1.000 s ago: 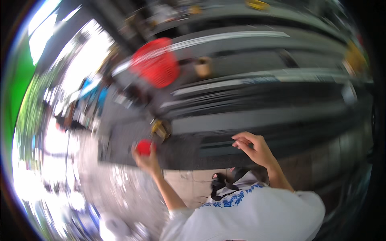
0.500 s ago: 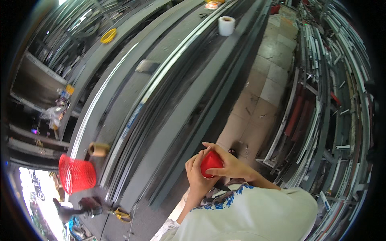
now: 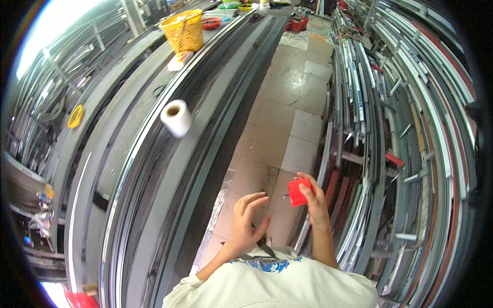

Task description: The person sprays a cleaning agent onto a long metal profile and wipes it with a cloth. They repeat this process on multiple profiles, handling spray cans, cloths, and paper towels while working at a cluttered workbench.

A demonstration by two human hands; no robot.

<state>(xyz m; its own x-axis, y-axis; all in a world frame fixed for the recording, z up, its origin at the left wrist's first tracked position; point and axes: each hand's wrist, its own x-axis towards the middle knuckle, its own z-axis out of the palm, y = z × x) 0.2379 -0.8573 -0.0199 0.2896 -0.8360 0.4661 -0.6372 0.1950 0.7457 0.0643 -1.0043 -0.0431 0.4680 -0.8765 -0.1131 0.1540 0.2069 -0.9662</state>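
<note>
My right hand [image 3: 317, 205] is closed around a small red squarish object [image 3: 297, 193], its kind unclear, held up in front of me over the tiled floor. The thumb lies across its near side. My left hand [image 3: 246, 224] is raised to the left of it and holds nothing, its fingers curved and apart from the thumb. A gap separates this hand from the red object. Nearest on the left lie long dark grey metal profiles [image 3: 191, 169], and a white roll of film [image 3: 176, 118] stands on them further away.
A yellow basket [image 3: 183, 32] stands at the far end of the profiles, with a red basket [image 3: 297, 24] beyond on the floor. Racks of metal bars [image 3: 354, 92] line the right side of the tiled aisle [image 3: 275, 102]. A yellow ring [image 3: 75, 117] lies at the left.
My hands have come apart: the left has let go of the red object, and the right has carried it off to the right. The view has swung further up the aisle.
</note>
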